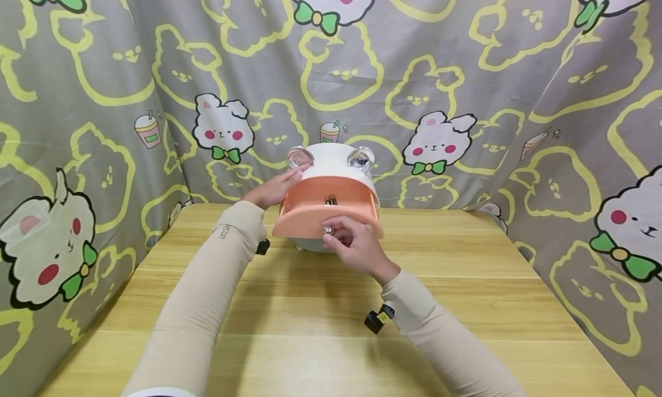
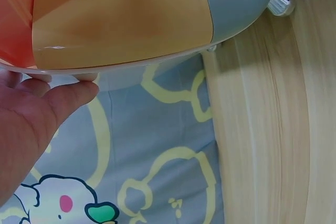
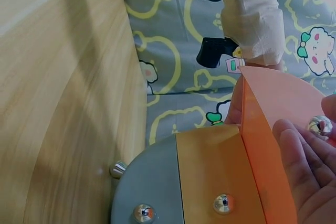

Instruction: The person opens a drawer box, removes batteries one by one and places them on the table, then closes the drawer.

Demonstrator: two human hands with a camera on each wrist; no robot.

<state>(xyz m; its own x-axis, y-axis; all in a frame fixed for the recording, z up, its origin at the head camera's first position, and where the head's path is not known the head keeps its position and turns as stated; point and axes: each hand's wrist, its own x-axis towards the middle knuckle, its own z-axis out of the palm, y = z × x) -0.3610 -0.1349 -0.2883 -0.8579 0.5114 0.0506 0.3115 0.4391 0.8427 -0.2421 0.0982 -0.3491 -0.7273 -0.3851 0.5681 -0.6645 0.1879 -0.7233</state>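
Note:
A small rounded cabinet (image 1: 331, 160) with a white top and two silvery ear-like discs stands on the table. Its peach top drawer (image 1: 302, 222) is pulled out, and a small shiny brownish thing (image 1: 331, 200) shows inside, its kind unclear. My right hand (image 1: 358, 246) pinches the drawer's round silver knob (image 3: 319, 126) between thumb and fingers. Against the cabinet's left side my left hand (image 1: 279, 189) rests, fingers extended near the left ear disc (image 1: 300, 158); some fingertips are hidden in the left wrist view. Below lie a tan drawer (image 3: 218, 169) and a grey one (image 3: 149, 182), both closed.
The wooden table (image 1: 331, 328) extends in front and to both sides. A grey cartoon-print curtain (image 1: 351, 115) surrounds it at the back and sides. Short silver feet (image 3: 118, 169) hold the cabinet off the tabletop. A black camera mount (image 1: 377, 319) hangs at my right wrist.

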